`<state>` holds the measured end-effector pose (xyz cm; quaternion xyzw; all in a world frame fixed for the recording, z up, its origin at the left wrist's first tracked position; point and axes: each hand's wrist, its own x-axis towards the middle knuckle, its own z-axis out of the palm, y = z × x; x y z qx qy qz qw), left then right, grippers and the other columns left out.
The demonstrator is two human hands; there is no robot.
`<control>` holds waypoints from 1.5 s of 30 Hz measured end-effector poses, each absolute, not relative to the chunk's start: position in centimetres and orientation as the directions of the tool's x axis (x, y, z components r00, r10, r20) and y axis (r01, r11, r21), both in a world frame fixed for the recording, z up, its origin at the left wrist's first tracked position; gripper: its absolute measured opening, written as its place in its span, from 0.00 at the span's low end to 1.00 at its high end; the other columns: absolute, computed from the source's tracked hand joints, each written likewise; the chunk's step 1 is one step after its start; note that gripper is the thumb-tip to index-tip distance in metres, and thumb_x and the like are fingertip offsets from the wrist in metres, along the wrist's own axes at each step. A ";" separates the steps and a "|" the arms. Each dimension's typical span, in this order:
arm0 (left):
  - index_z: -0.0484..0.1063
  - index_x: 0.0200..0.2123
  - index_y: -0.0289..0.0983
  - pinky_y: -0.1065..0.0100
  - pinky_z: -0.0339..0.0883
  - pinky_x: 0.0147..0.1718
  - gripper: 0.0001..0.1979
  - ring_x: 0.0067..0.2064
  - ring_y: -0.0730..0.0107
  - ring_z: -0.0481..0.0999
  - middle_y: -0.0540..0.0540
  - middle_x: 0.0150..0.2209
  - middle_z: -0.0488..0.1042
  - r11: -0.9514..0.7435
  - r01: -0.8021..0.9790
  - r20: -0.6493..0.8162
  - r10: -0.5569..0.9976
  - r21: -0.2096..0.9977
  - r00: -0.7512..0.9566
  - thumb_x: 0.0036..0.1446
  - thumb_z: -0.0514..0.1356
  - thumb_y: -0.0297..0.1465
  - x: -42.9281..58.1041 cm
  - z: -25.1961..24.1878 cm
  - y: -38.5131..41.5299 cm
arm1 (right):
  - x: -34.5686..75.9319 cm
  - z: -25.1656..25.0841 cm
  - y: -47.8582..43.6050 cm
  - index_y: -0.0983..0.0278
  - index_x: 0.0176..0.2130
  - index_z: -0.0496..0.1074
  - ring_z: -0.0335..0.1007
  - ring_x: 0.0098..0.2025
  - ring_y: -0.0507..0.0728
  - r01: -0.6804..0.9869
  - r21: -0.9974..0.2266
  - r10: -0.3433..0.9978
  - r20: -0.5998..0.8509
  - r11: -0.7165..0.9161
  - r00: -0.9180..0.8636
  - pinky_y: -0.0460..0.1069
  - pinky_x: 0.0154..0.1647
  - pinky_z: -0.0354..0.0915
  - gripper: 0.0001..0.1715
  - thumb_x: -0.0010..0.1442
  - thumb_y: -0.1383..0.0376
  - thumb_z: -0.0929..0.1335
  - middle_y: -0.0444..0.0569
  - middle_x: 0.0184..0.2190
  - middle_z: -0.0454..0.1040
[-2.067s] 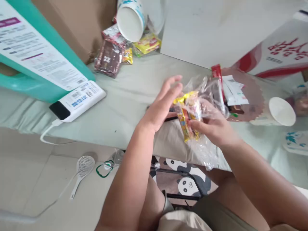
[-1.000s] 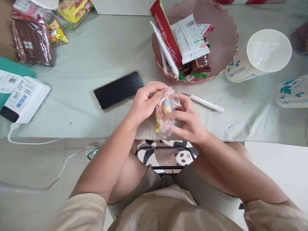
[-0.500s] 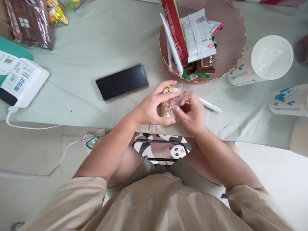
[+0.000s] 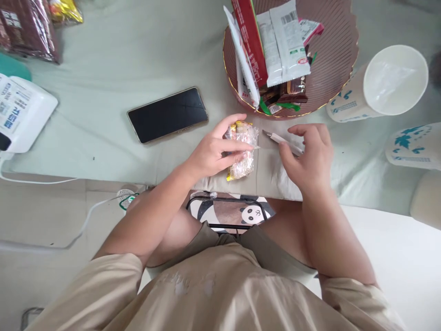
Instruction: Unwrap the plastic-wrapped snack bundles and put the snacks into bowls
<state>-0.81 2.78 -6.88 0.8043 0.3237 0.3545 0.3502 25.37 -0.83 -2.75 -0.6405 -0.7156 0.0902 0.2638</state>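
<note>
My left hand (image 4: 215,149) holds a small snack packet (image 4: 245,156) in crinkled clear wrapping, with yellow and coloured print along its edges. Its thumb lies near the packet's lower side or behind it, while stretched fingers lie over the front. To the right, my right hand (image 4: 312,158) hovers with thumb and forefinger apart around a slim white pen-like tool (image 4: 289,143) with a dark pointed tip. That tool lies on the cloth, and its far end is partly hidden behind the hand.
A black phone (image 4: 168,115) lies left of the packet. The pink ribbed bowl (image 4: 332,59) behind holds several wrapped snacks. Two paper cups (image 4: 351,94) stand or lie at right. A white device with a cable (image 4: 32,115) and snack bags (image 4: 31,27) are at left.
My right hand has let go of the packet's wrapping and moved right, opening over the white tool. My left hand keeps the packet, now turned slightly. The view has shifted a little.
</note>
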 end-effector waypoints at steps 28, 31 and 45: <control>0.52 0.64 0.49 0.55 0.76 0.59 0.32 0.66 0.56 0.75 0.36 0.70 0.65 -0.373 0.141 0.288 0.864 0.917 0.413 0.64 0.66 0.36 0.9 -7.1 1.9 | 20.9 -0.5 0.5 0.61 0.64 0.67 0.56 0.13 0.51 -0.024 -0.857 0.805 -0.473 -0.514 -0.360 0.48 0.18 0.54 0.37 0.58 0.55 0.66 0.35 0.15 0.66; 0.50 0.64 0.49 0.58 0.79 0.52 0.34 0.60 0.58 0.80 0.36 0.70 0.65 -0.335 0.131 0.252 0.869 0.933 0.425 0.62 0.67 0.37 1.1 -7.0 1.9 | 21.3 -0.7 0.5 0.63 0.62 0.69 0.56 0.13 0.51 -0.014 -0.865 0.811 -0.465 -0.502 -0.355 0.47 0.18 0.53 0.35 0.58 0.57 0.66 0.36 0.15 0.66; 0.76 0.45 0.42 0.54 0.80 0.50 0.12 0.60 0.53 0.80 0.40 0.67 0.72 -0.325 0.195 0.226 0.886 0.926 0.404 0.63 0.67 0.41 0.7 -5.3 2.2 | 22.4 -0.1 -0.4 0.60 0.42 0.75 0.60 0.15 0.49 0.065 -0.901 0.829 -0.422 -0.430 -0.366 0.48 0.18 0.54 0.17 0.56 0.56 0.69 0.38 0.18 0.68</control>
